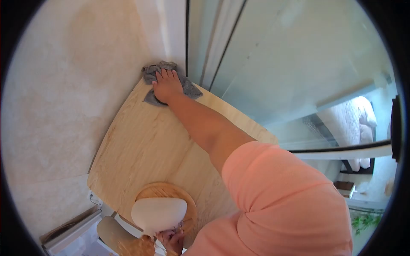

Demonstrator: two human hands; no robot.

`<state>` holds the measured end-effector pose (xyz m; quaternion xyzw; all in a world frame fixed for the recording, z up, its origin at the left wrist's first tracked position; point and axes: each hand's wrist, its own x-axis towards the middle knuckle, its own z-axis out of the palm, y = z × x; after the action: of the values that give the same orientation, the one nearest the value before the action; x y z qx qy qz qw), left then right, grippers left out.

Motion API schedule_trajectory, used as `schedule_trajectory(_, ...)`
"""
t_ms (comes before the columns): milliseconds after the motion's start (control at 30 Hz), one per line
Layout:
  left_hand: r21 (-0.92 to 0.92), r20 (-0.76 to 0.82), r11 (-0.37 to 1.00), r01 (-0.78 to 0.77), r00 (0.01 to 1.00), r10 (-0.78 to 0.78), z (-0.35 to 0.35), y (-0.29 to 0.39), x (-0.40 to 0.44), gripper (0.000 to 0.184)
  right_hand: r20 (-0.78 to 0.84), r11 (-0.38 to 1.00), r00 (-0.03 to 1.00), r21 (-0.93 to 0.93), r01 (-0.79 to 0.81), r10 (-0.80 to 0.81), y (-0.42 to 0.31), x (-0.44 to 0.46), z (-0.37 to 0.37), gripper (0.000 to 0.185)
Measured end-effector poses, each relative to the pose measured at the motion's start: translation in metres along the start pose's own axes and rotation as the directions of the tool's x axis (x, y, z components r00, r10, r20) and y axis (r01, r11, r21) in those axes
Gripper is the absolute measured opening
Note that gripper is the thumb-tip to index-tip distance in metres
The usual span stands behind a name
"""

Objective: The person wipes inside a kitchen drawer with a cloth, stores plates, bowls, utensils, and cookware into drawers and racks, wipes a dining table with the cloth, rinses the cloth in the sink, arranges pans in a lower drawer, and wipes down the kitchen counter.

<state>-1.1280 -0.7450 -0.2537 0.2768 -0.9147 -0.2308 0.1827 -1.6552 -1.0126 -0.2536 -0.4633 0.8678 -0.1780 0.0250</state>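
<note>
Far L: beige wall (64, 128), bare, running right up beside the table edge. Low on the same side, a grey-beige rounded item, prob. a chair (110, 232), partly cut off by the table. Table (141, 145): pale wood grain, rounded corners; bare between the near items and the far corner.

Near edge: white vase (159, 209), by its shape, over a round wooden board (191, 207); can't tell if it rests on the board or is held clear. Brownish tuft (130, 247) beside it, poss. dried flowers, unclear. My L hand (171, 242) is right by the vase's narrow end, fingers curled; can't tell what, if anything, it grips.

Far corner: my R hand (168, 88) lies palm down, fingers a little apart, flat on a grey cloth (192, 88). Cloth is bunched at the far side, spread at the near side, on the table at the corner by wall & glass.

Step in hand, my judgement: wiping the far corner. Next move calls for even palm pressure and a drag along the edge, cloth kept under all fingers, L hand steady so the vase isn't knocked.

R side: my pink sleeve (273, 179), arm at near full reach; glass panel (299, 64) behind; bed (341, 115) visible beyond.
</note>
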Motion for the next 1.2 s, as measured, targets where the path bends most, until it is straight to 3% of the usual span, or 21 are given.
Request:
schedule_trajectory(67,0.033,0.068,0.987,0.154,0.985,-0.156,0.002,0.009,0.004,0.020,0.033,0.999,0.999,0.019,-0.028,0.028,0.021,-0.048,-0.011,0.055)
schedule_trajectory(233,0.034,0.025,0.991,0.131,0.991,-0.132,0.025,0.016,0.061,0.019,0.041,0.988,0.990,-0.083,-0.128,0.131,0.106,-0.184,-0.054,0.055)
schedule_trajectory(500,-0.014,-0.106,0.998,-0.064,0.992,0.062,0.046,0.020,0.186,0.015,-0.046,0.931,0.946,-0.168,-0.323,0.320,0.192,-0.360,-0.112,0.052)
schedule_trajectory(700,-0.026,-0.164,0.991,-0.131,0.979,0.125,0.073,0.013,0.271,0.016,-0.152,0.903,0.916,-0.170,-0.394,0.371,0.203,-0.384,-0.098,0.052)
schedule_trajectory(1200,-0.003,-0.237,0.993,-0.117,0.965,0.113,0.104,-0.005,0.400,0.022,-0.154,0.893,0.906,-0.167,-0.417,0.394,0.200,-0.383,-0.097,0.051)
